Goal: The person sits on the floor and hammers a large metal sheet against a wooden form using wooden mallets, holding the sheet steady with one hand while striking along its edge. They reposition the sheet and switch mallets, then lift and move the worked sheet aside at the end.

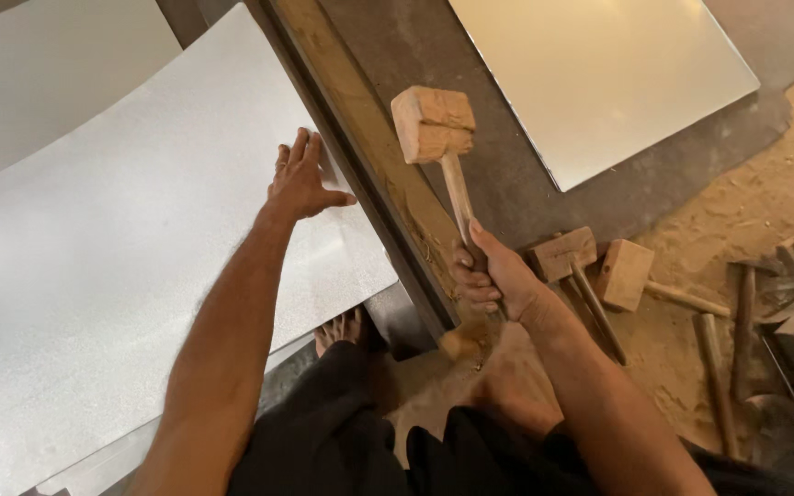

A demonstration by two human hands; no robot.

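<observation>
While the left hand (300, 182) lies flat with fingers spread on the large grey galvanised metal sheet (103, 276), the right hand (493, 280) grips the handle of a square-headed wooden mallet (434, 124), raised over the long wooden beam (374, 156).

Under me is a dusty dirt floor (765, 184), sandy to my right. A long steel rail topped with a wooden strip (374, 156) lies across it. A large grey metal sheet (94, 257) rests against the rail's left side, and another pale sheet (599, 73) lies flat beyond. Two spare wooden mallets (599, 266) and some sticks (719, 377) lie in the sand.
</observation>
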